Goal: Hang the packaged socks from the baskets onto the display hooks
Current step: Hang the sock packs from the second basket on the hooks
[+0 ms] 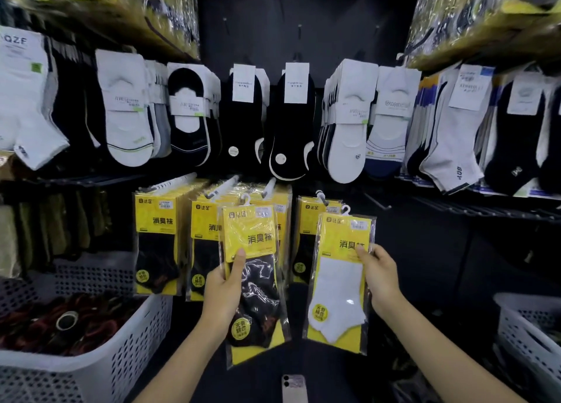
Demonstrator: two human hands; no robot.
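Head view: the white perforated plastic basket at right (522, 326) is cut off, its contents unclear. The left hand (223, 287) grips a yellow-carded clear pack of black socks (258, 299). The right hand (381, 278) pinches a matching pack of white socks (337, 284). Both packs are held just below the white display hooks (226, 185). The white perforated plastic basket at left (136, 336) holds dark red-black goods.

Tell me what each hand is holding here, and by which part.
The left hand grips the black-sock pack by its left edge; the right hand pinches the white-sock pack at its right edge.
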